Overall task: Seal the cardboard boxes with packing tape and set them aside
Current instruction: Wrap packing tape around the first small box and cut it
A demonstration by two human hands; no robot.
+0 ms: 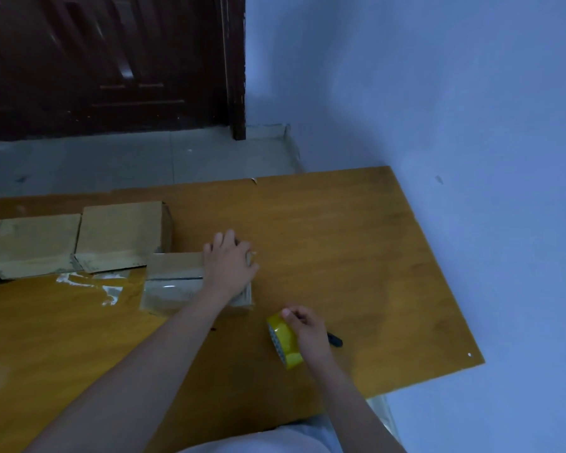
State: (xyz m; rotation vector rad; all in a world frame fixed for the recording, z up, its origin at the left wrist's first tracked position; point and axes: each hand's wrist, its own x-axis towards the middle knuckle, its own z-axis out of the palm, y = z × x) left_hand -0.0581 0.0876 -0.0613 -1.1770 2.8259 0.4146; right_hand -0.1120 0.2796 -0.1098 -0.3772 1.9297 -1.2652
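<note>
A small cardboard box (177, 282) lies on the wooden table (356, 256) in front of me, with clear tape along its top. My left hand (231, 261) lies over the box's right end, fingers curled over its far edge. Just right of and nearer than the box, my right hand (307, 328) grips a yellow roll of packing tape (283, 340) held just above the table. Two more cardboard boxes (121, 235) (33, 245) stand side by side at the left, behind the taped box.
A black pen or marker (335, 340) lies on the table just right of my right hand. A loose crumpled strip of clear tape (108, 289) lies left of the box. A blue wall borders the table on the right; a dark door stands beyond the floor.
</note>
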